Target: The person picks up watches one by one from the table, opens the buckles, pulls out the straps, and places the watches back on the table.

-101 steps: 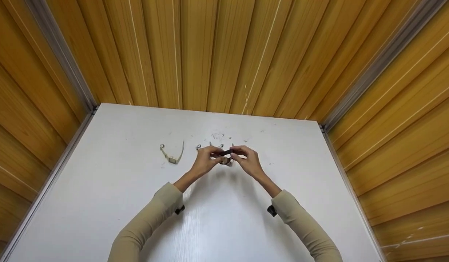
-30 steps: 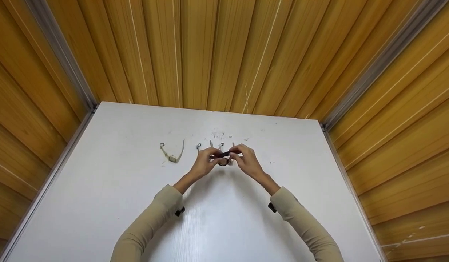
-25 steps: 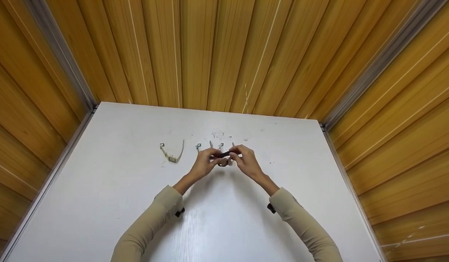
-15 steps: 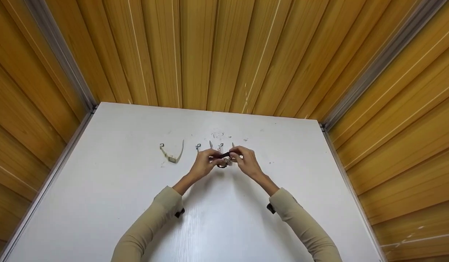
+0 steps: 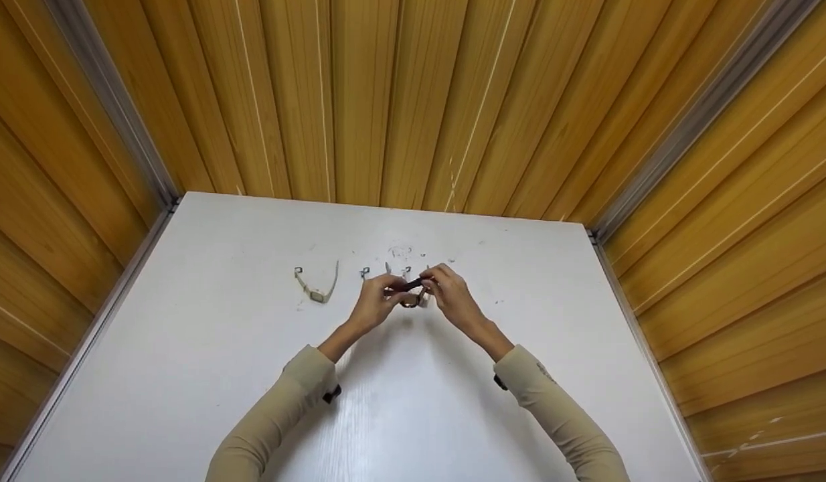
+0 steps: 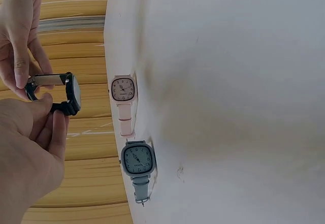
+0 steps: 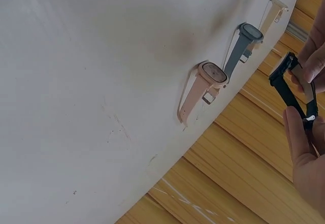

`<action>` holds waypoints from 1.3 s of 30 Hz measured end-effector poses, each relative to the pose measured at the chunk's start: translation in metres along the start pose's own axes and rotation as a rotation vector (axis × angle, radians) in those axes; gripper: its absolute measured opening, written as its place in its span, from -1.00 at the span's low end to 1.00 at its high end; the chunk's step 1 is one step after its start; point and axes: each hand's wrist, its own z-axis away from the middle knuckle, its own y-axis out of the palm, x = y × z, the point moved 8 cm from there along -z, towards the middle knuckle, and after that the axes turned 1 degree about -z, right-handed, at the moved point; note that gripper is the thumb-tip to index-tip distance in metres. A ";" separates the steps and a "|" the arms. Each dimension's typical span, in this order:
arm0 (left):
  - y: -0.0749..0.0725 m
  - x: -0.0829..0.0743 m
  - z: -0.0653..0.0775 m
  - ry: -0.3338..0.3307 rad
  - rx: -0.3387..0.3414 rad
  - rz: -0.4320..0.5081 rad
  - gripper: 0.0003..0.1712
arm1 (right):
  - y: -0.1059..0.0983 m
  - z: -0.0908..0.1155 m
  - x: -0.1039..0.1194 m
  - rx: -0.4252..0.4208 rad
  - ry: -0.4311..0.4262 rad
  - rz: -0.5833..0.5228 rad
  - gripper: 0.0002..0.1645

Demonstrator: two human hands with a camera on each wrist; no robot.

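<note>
A black wristwatch (image 5: 414, 284) is held up above the table between the two hands, its strap bent round into a loop. The left hand (image 5: 371, 301) grips it by the watch case side, thumb inside the loop, as the left wrist view shows. At the strap's buckle end, the right hand (image 5: 455, 298) pinches the band; a metal buckle (image 7: 309, 118) glints by its fingers in the right wrist view. Below lie a pink watch (image 6: 123, 89) and a blue-grey watch (image 6: 138, 160), both mostly hidden behind the hands in the head view. Whether the strap is fastened, I cannot tell.
A cream watch (image 5: 316, 295) lies on the white table (image 5: 252, 375) left of the hands, strap spread in a V. Faint scuffs and small dark marks dot the surface beyond the hands. Wood-look panels (image 5: 359, 100) wall in the back and sides.
Both hands keep hold of the black watch in nearly the same place. The right hand's fingers have shifted slightly along the strap, and the watch has turned a little.
</note>
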 end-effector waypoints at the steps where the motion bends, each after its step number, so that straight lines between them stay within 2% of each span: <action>1: 0.000 0.000 0.001 -0.001 -0.003 0.000 -0.84 | 0.001 0.001 0.000 -0.007 0.002 -0.003 -0.86; 12: 0.004 0.004 0.004 -0.014 -0.003 -0.003 -0.82 | 0.009 0.012 -0.008 -0.115 0.102 -0.163 -0.84; 17: 0.004 0.002 0.003 -0.006 -0.008 0.020 -0.84 | 0.006 0.012 -0.014 -0.185 0.174 -0.301 -0.78; 19: 0.004 0.002 0.003 -0.009 -0.012 0.019 -0.84 | 0.006 0.012 -0.017 -0.199 0.194 -0.368 -0.77; 21: 0.003 0.002 0.003 -0.013 -0.017 0.006 -0.83 | 0.007 0.012 -0.018 -0.193 0.201 -0.387 -0.77; 24: 0.002 0.002 0.003 -0.015 -0.026 -0.016 -0.82 | 0.007 0.010 -0.017 -0.147 0.205 -0.375 -0.75; 29: 0.000 0.000 0.003 0.006 -0.028 -0.036 -0.80 | 0.004 0.006 -0.009 -0.068 0.166 -0.278 -0.73; 35: 0.004 -0.002 0.001 0.009 0.004 -0.015 -0.74 | 0.000 0.003 -0.004 -0.054 0.116 -0.231 -0.80; 39: 0.006 -0.003 0.001 -0.007 0.006 -0.034 -0.83 | 0.000 0.005 -0.004 -0.045 0.110 -0.218 -0.81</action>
